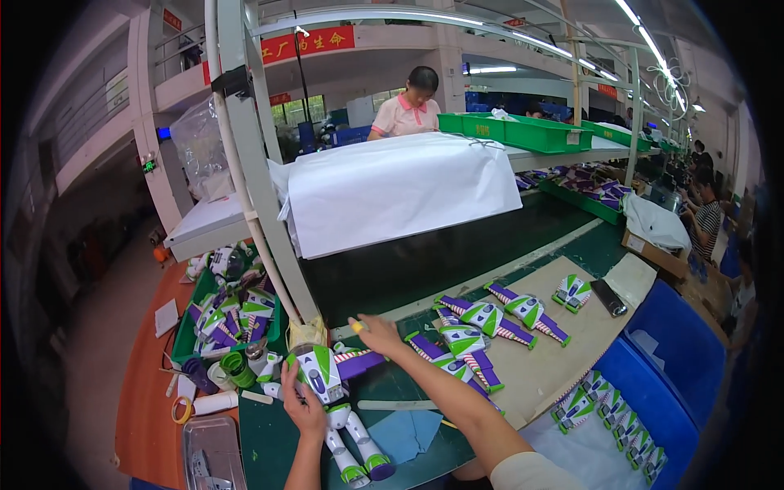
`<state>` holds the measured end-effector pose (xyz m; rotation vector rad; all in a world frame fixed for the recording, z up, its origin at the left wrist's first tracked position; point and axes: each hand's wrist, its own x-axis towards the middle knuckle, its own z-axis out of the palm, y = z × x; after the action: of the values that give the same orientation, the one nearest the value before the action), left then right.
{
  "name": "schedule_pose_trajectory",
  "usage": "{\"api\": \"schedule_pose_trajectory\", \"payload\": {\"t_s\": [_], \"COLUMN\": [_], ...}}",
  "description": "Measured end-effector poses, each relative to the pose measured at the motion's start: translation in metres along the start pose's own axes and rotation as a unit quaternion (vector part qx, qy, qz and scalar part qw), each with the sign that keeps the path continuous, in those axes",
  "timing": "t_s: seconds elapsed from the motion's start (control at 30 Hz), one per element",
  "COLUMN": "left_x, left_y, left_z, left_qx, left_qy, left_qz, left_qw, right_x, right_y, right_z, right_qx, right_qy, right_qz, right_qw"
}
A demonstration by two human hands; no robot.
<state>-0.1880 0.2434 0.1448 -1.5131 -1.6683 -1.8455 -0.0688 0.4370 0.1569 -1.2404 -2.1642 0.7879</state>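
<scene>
A white, green and purple toy figure (331,392) lies on the green work surface (269,445) in front of me, legs toward me. My left hand (304,407) rests on its body and holds it down. My right hand (377,333) reaches forward past the figure's striped purple wing (359,362), fingers pinched around a small yellowish piece. Several finished purple-and-green wing parts (490,317) lie in a row on a tan cardboard sheet (563,359) to the right.
A green bin (189,339) of toy parts stands at left, with tape rolls (237,369) and a metal tray (214,453) near it. Blue bins (678,359) hold more wing parts at right. A dark conveyor (425,253) runs behind; other people work beyond it.
</scene>
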Motion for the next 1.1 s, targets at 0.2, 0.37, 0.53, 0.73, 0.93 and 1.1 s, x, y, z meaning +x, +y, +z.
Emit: {"api": "schedule_pose_trajectory", "payload": {"t_s": [0.2, 0.37, 0.53, 0.73, 0.93, 1.1], "left_x": [0.000, -0.006, -0.024, -0.029, -0.073, -0.064], "left_y": [0.002, -0.009, -0.031, 0.031, 0.123, 0.146], "left_z": [0.000, -0.005, -0.013, -0.020, -0.035, -0.042], "left_qx": [-0.013, 0.017, 0.145, 0.002, -0.119, -0.098], "left_qy": [0.014, 0.009, 0.001, 0.009, -0.072, -0.342], "left_qz": [-0.025, -0.017, -0.148, -0.207, -0.119, 0.018], "left_qw": [1.000, 1.000, 0.978, 0.978, 0.983, 0.935], "right_x": [-0.088, -0.091, -0.102, -0.137, -0.207, -0.285], "right_y": [0.009, -0.057, -0.055, -0.058, -0.055, 0.046], "right_z": [0.059, 0.081, 0.069, 0.054, -0.023, -0.098], "right_qx": [0.349, 0.322, 0.162, 0.310, 0.629, 0.758], "right_qy": [0.033, 0.254, 0.229, 0.112, -0.037, -0.013], "right_qz": [-0.196, -0.236, -0.114, -0.119, 0.046, 0.059], "right_qw": [0.916, 0.881, 0.953, 0.937, 0.776, 0.650]}}
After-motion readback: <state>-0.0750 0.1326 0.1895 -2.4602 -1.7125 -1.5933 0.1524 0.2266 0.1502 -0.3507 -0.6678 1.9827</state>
